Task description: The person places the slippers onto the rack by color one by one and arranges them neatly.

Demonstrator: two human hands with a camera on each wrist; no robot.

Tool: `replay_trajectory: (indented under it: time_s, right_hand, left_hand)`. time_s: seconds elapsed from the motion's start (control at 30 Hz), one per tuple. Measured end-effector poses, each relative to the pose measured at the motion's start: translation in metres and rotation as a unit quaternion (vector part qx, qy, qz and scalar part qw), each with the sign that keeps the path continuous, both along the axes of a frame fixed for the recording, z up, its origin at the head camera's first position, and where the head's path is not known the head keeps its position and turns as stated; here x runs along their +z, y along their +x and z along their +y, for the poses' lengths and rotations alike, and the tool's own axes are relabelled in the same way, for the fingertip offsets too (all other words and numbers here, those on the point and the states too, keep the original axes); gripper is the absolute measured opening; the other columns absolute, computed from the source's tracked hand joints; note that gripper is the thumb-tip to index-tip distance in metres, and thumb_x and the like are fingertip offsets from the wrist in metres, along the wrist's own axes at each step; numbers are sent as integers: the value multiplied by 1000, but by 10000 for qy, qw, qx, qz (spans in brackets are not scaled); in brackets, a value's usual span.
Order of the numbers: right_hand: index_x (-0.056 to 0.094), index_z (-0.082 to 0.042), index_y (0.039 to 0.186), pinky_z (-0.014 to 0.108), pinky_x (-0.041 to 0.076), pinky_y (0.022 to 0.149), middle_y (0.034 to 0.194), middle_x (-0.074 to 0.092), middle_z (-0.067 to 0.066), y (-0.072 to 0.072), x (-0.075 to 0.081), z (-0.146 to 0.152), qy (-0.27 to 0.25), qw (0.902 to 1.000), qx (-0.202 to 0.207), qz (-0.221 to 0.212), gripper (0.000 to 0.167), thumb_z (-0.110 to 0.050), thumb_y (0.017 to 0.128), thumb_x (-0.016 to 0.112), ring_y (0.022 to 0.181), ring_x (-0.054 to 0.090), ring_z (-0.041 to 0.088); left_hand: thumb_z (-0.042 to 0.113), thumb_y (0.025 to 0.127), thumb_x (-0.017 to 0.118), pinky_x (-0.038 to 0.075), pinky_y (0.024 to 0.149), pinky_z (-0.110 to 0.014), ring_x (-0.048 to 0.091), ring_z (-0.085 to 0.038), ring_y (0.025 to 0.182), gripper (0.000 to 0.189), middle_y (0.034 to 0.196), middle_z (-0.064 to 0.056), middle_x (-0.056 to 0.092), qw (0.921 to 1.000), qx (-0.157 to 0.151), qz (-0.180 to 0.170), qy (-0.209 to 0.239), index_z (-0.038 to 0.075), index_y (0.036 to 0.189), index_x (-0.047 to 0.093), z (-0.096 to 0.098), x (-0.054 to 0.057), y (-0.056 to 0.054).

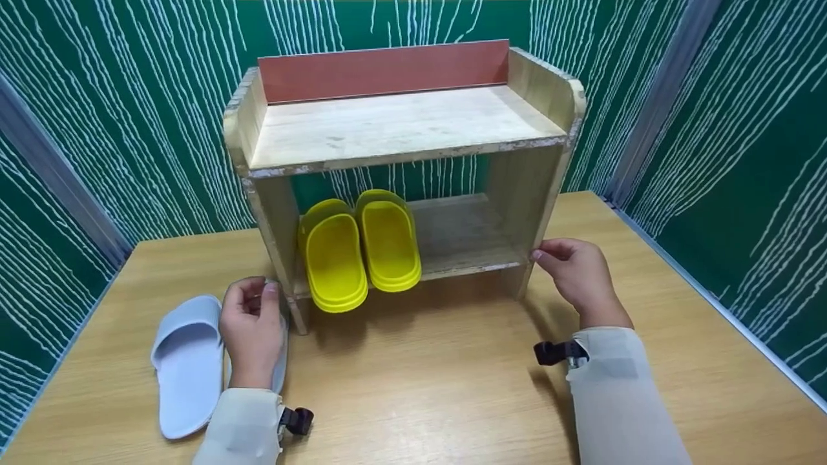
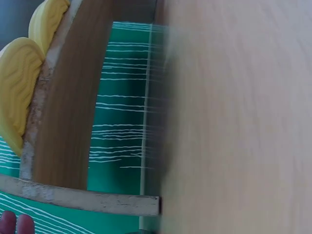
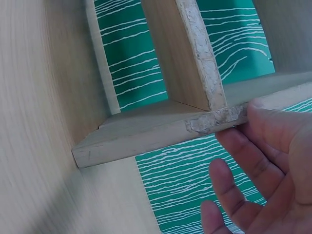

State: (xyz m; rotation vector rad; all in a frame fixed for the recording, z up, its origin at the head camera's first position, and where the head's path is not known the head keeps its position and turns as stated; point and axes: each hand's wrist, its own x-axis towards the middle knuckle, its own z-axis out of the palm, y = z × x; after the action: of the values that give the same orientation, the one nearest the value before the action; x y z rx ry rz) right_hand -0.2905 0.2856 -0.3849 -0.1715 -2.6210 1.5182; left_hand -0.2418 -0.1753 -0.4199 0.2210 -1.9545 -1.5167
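A small wooden shoe rack (image 1: 413, 123) stands upright on the table. On its lower shelf sits a pair of yellow slippers (image 1: 334, 261), side by side at the left, their ends jutting past the front edge. My right hand (image 1: 581, 274) pinches the front edge of the right side panel (image 3: 214, 119), thumb on the edge and index finger against the outer face. Beside the left panel hovers my left hand (image 1: 252, 329), fingers loosely curled; in the left wrist view its fingertips (image 2: 24, 224) show apart from the panel. A pale slipper (image 1: 188, 381) lies left of that hand, which partly hides another.
The wood-look tabletop (image 1: 413, 387) extends in front of the rack. Green walls (image 1: 743, 161) with white drip lines enclose the table behind and at both sides. A reddish board (image 1: 387, 71) backs the rack's top shelf.
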Motion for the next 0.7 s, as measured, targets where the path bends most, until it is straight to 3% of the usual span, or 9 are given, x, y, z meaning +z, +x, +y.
replay_trajectory:
  time_s: [0.17, 0.47, 0.7]
  right_hand:
    - [70, -5, 133, 59, 41, 117, 138, 68, 18, -2, -1, -2, -39, 9999, -82, -90, 32, -24, 107, 63, 135, 58, 39]
    - [69, -6, 136, 60, 39, 118, 141, 65, 19, -4, -1, -5, -151, 9995, -113, -252, 36, -27, 107, 63, 137, 55, 40]
    - [67, -5, 138, 59, 39, 118, 142, 63, 20, -2, -1, -3, -149, 9995, -138, -236, 39, -29, 108, 62, 137, 54, 40]
  left_hand:
    - [21, 107, 64, 48, 87, -12, 55, -15, 104, 32, 123, -8, 64, 9998, -16, -209, 47, 3, 134, 60, -4, 8, 7]
    - [19, 105, 66, 48, 92, -19, 56, -13, 105, 35, 122, -9, 64, 9996, 146, -232, 24, 3, 135, 59, -12, 19, 20]
    - [20, 105, 67, 47, 92, -18, 57, -13, 108, 37, 124, -9, 63, 9987, 316, -379, -142, 3, 137, 58, -20, 20, 32]
